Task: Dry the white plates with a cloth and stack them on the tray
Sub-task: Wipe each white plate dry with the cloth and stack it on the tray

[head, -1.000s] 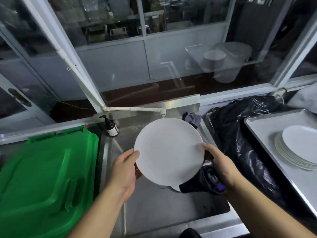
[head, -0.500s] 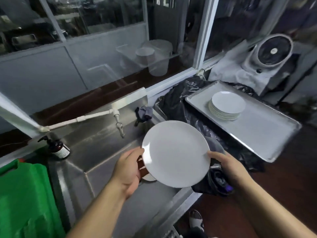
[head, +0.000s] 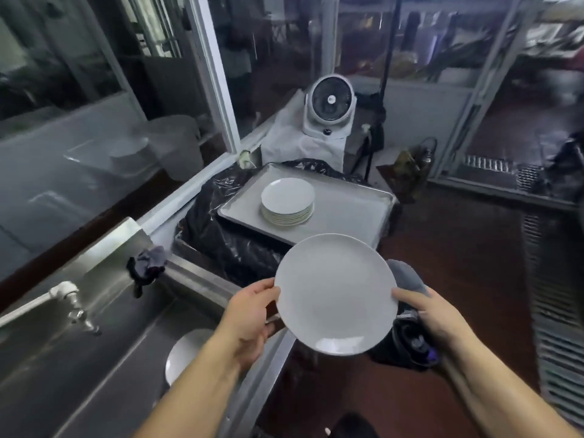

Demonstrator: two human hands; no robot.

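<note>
I hold a round white plate (head: 335,294) in the air between both hands, its face tilted toward me. My left hand (head: 249,314) grips its left rim. My right hand (head: 426,314) grips the right rim together with a dark cloth (head: 407,276) that hangs behind and below the plate. Beyond the plate lies a metal tray (head: 347,203) with a stack of several white plates (head: 287,200) on it. Another white plate (head: 183,355) lies in the steel sink (head: 79,358) at lower left.
The tray rests on something covered in black plastic (head: 221,238). A white tap (head: 69,298) reaches over the sink, and a dark rag (head: 147,263) sits on the sink's rim. A white fan (head: 330,105) stands behind the tray. Glass walls enclose the left side; brown floor lies to the right.
The view has swung right, away from the green bin and sink toward the tray. The plate, held in both hands, has moved right, off the sink and nearer the tray.
</note>
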